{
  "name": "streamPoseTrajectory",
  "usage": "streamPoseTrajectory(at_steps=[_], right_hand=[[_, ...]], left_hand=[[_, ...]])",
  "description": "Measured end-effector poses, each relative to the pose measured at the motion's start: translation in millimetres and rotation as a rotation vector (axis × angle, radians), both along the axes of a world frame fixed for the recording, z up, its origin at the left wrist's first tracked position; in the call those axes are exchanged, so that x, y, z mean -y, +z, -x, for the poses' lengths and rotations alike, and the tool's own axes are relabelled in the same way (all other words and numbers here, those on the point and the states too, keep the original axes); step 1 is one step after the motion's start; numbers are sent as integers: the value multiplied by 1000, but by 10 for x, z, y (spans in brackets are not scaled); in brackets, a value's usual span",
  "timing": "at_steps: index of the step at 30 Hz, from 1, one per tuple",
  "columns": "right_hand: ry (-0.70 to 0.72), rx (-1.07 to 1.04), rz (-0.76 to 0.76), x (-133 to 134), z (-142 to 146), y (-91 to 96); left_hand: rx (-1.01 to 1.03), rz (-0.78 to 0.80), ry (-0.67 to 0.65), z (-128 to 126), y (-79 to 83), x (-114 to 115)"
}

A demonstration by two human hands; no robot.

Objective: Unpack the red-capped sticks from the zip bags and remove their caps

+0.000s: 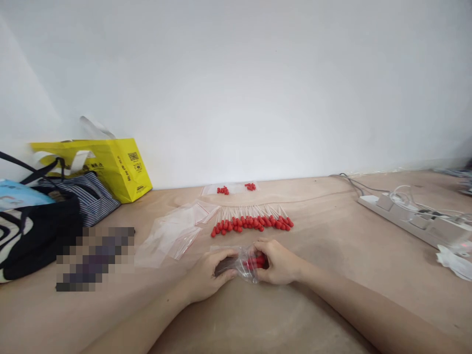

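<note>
My left hand [208, 278] is closed on one side of a clear plastic bag [243, 275], fingers and thumb curved around its edge. Opposite it, my right hand [282, 263] closes around a small bunch of droppers with red rubber bulbs [255, 261]. These bulbs are at the bag, partly covered by its film and my fingers; whether they are fully inside I cannot tell. Just beyond my hands lies a row of droppers [250, 222], thin clear stems pointing away and red bulbs towards me. Left of the row, several flat clear zip bags [165, 233] overlap.
Filled bags with red bulbs [223, 190] lie near the wall. A yellow shopping bag [129, 172], a striped pouch [96, 196] and a black bag [44, 236] stand at left, by a blurred-out item [96, 258]. A power strip [401, 216] with cables and a crumpled tissue [455, 263] are at right.
</note>
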State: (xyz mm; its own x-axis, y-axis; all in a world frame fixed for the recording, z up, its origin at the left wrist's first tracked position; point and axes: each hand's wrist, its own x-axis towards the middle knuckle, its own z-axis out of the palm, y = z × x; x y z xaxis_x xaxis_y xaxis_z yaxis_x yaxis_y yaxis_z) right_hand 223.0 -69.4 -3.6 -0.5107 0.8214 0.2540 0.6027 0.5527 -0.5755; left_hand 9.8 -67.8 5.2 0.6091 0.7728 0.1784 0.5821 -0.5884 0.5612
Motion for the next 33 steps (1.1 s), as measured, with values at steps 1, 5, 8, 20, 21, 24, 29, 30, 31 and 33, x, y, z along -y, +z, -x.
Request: streamPoseTrajectory(at_steps=[1,5,8,20,21,24,29,30,31,33], right_hand=[[3,14,4,-2,-1,2],[-37,2,1,-12,7,-13],[-37,-23,-9,-8,23,-25],[32,-160,209,-100,-245,-15],[49,-241,267,-128,-278,-31],[88,-462,411,-210,-380,-52],[-23,-549,484,-336,-709,42],[-72,-569,465,-366,-805,62],[-125,-610,438,-400,-905,75],[-245,-735,364,-478,-1093,71]], left_hand=[[-4,2,6,2,-2,0],[-28,17,18,3,8,0],[-30,17,18,-6,30,5],[-33,6,41,7,18,-1],[-35,4,41,10,13,-4],[-44,11,43,26,-2,-13],[-44,26,44,51,-15,-14],[-40,24,43,54,-17,-14],[-35,21,42,55,-19,-15],[-33,13,38,58,-25,-20]])
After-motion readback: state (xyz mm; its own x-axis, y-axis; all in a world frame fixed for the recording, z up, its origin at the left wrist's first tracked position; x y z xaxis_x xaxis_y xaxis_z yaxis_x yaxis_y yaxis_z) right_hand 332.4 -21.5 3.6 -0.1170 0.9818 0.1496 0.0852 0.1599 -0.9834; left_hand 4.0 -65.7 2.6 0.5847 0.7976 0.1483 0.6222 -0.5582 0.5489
